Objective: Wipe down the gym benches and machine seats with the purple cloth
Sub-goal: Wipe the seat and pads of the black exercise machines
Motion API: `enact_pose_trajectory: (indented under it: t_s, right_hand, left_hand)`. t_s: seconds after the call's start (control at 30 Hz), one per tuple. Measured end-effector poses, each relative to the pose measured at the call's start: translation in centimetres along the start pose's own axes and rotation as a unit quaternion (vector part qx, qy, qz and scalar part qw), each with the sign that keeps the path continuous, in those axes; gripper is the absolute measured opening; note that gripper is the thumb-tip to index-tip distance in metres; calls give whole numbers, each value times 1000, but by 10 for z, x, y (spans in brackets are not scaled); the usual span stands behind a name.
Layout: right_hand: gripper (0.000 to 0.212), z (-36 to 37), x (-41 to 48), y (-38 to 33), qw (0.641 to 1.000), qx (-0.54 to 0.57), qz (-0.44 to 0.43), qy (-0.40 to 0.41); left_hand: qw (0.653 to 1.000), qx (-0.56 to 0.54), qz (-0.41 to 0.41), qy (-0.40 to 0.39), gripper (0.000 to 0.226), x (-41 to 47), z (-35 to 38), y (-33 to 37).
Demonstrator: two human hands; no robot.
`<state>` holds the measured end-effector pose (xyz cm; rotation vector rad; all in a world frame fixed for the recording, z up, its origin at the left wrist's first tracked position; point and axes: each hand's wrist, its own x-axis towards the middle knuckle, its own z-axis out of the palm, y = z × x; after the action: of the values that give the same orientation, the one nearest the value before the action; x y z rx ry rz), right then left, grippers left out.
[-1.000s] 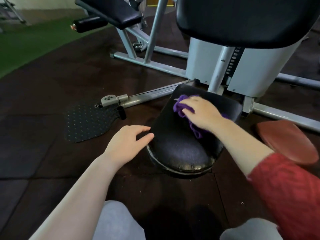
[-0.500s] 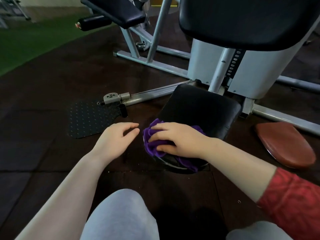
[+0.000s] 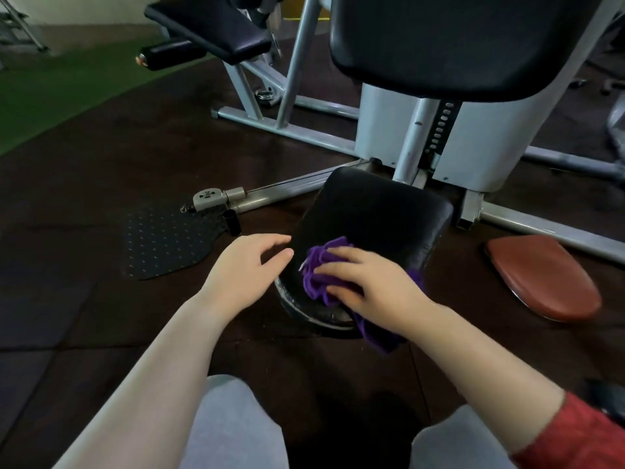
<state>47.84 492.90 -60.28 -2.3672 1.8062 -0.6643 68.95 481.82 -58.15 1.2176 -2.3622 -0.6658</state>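
Locate cloth (image 3: pixel 318 275) on near end of seat (image 3: pixel 372 211), under right hand (image 3: pixel 375 286); footplate (image 3: pixel 162 242) left of seat, pad (image 3: pixel 541 279) right.

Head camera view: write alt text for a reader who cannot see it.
A person's right hand holds a bunched purple cloth against the near end of a black machine seat. The open left hand is by the seat's left edge; a reddish-brown pad lies on the dark floor to the right.

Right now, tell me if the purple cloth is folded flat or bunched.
Bunched: the purple cloth shows crumpled ruffles under the right hand on the black seat, one end hanging off its edge.
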Motion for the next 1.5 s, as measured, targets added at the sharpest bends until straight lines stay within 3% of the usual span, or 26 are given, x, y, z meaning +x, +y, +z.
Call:
enact_pose_trajectory:
  t_s: [0.07, 0.13, 0.37, 0.57, 0.67, 0.8, 0.97, 1.1, 1.2, 1.37, 1.5]
  right_hand:
    - [36, -13, -18, 9, 997, 49, -27, -48]
    - [35, -23, -29, 31, 996, 80, -9, -43]
    - [32, -40, 3, 145, 982, -22, 173, 71]
    - [34, -37, 87, 177, 938, -76, 337, 28]
    - [36, -21, 124, 164, 943, -88, 322, 10]
    - [34, 5, 148, 113, 974, -82, 210, -19]
    - [30, 24, 115, 55, 988, -68, 138, 15]
    - [32, 18, 84, 54, 995, -23, 98, 21]
    - [34, 4, 89, 88, 990, -9, 137, 30]
    - [30, -11, 94, 143, 949, -35, 294, 112]
    - [31, -5, 80, 137, 941, -77, 311, 111]
  left_hand:
    - [1000, 0, 3, 1, 35, 5, 2, 2]
    - [1000, 11, 13, -7, 38, 12, 6, 3]
    - [990, 126, 35, -60, 57, 37, 25, 14]
    - [991, 102, 24, -88, 65, 45, 28, -3]
    - [991, 96, 32, -86, 67, 45, 28, -8]
    - [993, 93, 27, -65, 73, 42, 26, -13]
    - [996, 80, 4, -25, 68, 33, 21, -17]
    - [995, 76, -1, -57, 68, 33, 17, -19]
    - [995, 71, 10, -72, 66, 34, 17, -20]
    - [996, 35, 13, -81, 71, 35, 19, -25]
    - [996, 34, 11, -87, 75, 37, 17, -23]
